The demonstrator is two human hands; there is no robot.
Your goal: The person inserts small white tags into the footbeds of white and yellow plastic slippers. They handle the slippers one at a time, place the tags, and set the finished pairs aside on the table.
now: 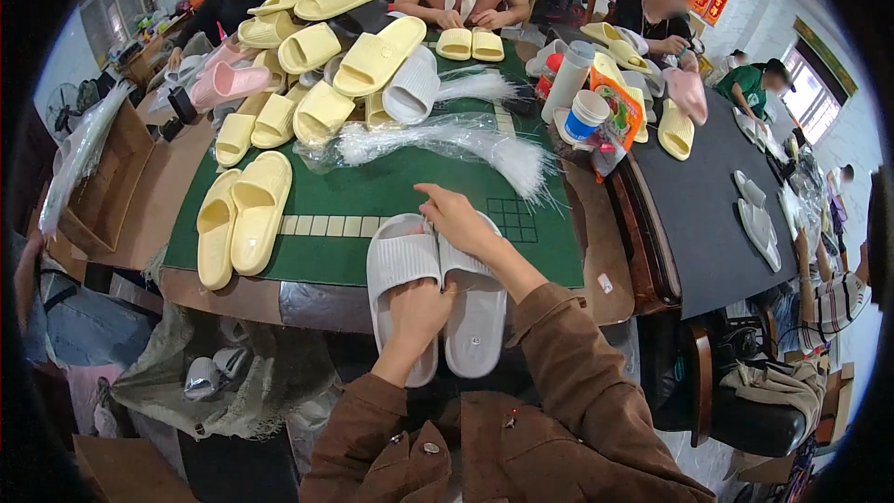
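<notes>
Far left, an open cardboard box (116,182) stood on its side, clear plastic wrap (79,168) draped over its edge, and what the wrap held was hard to make out. Below the table, a rumpled sack (279,377) gaped around grey slippers (203,378), its depths lost in shadow. Up on the green mat (345,196) sat a yellow pair (259,210), side by side, and behind it rose a heap of yellow slippers (380,56), overlapping so much that the lower ones hid.

Then the middle! A clear plastic bag (321,156) lay crumpled around white strands (517,168), which fanned out of its right end. In front, the pale grey pair (475,326) jutted over the table's near edge, heels toward the wearer. The left hand (419,312) was tucked into the left slipper, fingers buried under the strap, their grip impossible to tell. The right hand (456,219) crossed the toe end, index finger stretched out, the others curled; whether they pinched anything could not be told.

Onward right: a pale cylinder (566,79), then a white-and-blue tub (587,112), contents unclear, blocking part of an orange packet (615,98). Beyond, grey slippers dotted a dark table (698,242), and the black rim cut off a striped sleeve (833,307).
</notes>
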